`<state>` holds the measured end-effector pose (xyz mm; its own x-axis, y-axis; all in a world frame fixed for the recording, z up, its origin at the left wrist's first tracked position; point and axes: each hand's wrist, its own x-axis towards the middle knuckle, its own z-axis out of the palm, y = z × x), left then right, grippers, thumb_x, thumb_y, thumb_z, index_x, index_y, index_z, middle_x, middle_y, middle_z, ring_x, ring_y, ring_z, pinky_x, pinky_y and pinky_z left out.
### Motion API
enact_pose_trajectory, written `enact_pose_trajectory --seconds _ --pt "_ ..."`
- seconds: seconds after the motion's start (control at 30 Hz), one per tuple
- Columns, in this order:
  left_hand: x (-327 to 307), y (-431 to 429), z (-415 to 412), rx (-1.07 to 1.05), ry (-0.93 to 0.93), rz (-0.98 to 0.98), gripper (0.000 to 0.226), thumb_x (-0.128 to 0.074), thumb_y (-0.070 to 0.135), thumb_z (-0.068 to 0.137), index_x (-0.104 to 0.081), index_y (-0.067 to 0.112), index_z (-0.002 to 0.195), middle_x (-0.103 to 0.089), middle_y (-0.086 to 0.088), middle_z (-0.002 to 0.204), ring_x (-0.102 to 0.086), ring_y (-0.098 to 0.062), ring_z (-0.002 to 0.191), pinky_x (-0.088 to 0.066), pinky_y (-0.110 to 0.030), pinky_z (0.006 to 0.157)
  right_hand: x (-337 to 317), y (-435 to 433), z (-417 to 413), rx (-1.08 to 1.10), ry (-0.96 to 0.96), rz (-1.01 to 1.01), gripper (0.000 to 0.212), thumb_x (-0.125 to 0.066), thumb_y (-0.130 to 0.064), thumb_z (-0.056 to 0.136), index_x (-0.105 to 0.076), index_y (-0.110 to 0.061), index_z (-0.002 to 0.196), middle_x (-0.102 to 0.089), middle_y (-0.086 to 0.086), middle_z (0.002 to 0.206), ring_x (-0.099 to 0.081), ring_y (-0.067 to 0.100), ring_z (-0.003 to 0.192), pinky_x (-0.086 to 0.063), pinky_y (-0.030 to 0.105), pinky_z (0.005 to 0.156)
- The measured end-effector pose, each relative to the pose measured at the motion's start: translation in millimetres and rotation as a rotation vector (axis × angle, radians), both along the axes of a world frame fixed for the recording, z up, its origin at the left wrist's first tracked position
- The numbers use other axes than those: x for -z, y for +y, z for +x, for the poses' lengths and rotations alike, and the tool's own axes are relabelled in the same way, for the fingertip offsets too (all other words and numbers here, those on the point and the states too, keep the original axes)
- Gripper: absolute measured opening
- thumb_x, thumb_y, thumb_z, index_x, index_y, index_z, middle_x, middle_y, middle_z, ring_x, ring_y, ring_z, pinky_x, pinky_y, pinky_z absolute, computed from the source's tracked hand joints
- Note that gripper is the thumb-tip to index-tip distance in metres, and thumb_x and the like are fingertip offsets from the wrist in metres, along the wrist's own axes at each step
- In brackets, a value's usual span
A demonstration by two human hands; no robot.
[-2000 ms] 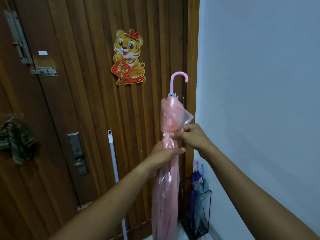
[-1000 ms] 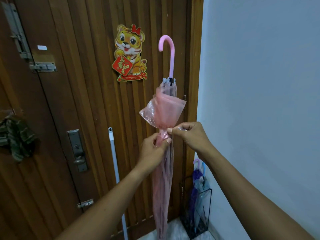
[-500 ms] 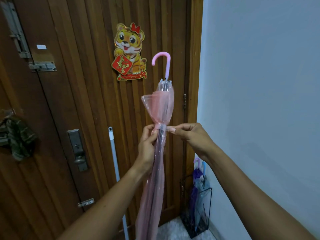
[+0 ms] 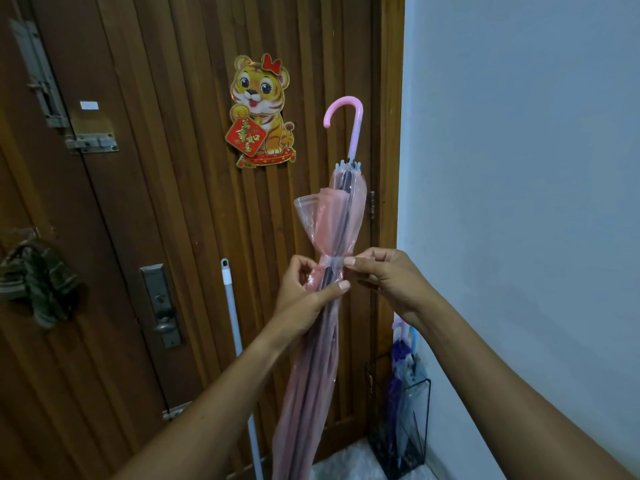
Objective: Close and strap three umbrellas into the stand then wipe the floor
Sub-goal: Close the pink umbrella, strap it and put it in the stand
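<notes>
Head view, pink umbrella (image 4: 341, 216) cut off below, strap (image 4: 332, 262) ends under fingers (image 4: 358, 262)

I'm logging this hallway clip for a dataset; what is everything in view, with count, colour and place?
pink umbrella: one, see-through pink, closed, held upright at centre
strap: one, pale pink, round the umbrella's folds
umbrella stand: one, black-framed, bottom right
umbrellas in stand: at least two, purple and greyish, upright
door: one, brown wood, left and centre
tiger sticker: one, orange and red, on door
lock plate: one, grey metal, on door
pole: one, white, against door
cloth: one, dark green, hanging far left
left hand: one, holds umbrella below strap
right hand: one, pinches strap
</notes>
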<state>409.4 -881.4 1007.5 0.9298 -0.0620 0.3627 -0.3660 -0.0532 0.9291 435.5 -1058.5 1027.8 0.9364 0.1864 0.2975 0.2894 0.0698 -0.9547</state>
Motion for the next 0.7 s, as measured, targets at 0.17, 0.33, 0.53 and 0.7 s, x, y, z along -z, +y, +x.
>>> enact_pose_trajectory --seconds 0.17,0.33,0.53,0.7 --pt "1 -1 0 -0.036 -0.078 -0.033 0.038 -0.08 0.023 0.081 -0.061 0.017 0.114 -0.068 -0.003 0.114 -0.068 -0.015 0.105 -0.058 -0.033 0.088 -6 2 -1 0.014 -0.017 -0.006 0.016 -0.08 -0.026 0.083 -0.076 -0.011 0.083 -0.078 0.008 0.092 -0.075 0.017 0.091 -0.052 0.031 0.082" --pt "-4 -6 -1 0.041 -0.074 -0.073 0.037 -0.068 0.018 0.092 -0.055 0.019 0.127 -0.068 -0.003 0.123 -0.067 -0.013 0.112 -0.056 -0.036 0.096 -11 3 -4 0.046 0.021 0.014 0.023 -0.085 -0.038 0.069 -0.078 -0.019 0.078 -0.079 0.004 0.09 -0.073 0.011 0.083 -0.045 0.026 0.068" --pt "-9 -14 -3 0.156 0.043 -0.139 0.033 -0.051 0.019 0.103 -0.051 0.018 0.136 -0.069 -0.001 0.12 -0.067 -0.017 0.112 -0.054 -0.036 0.098 -7 3 -2 0.034 0.051 0.091 0.02 -0.088 -0.032 0.069 -0.079 -0.017 0.077 -0.078 0.003 0.09 -0.071 0.014 0.085 -0.053 0.026 0.072" --pt "-6 -13 2 0.118 0.088 0.013 0.046 -0.062 0.027 0.096 -0.048 0.025 0.14 -0.059 -0.002 0.132 -0.061 -0.018 0.119 -0.052 -0.041 0.102 -5 7 -7 0.148 0.028 0.116 0.012 -0.085 -0.017 0.078 -0.075 -0.012 0.075 -0.077 0.0 0.079 -0.071 0.001 0.068 -0.049 0.009 0.056"
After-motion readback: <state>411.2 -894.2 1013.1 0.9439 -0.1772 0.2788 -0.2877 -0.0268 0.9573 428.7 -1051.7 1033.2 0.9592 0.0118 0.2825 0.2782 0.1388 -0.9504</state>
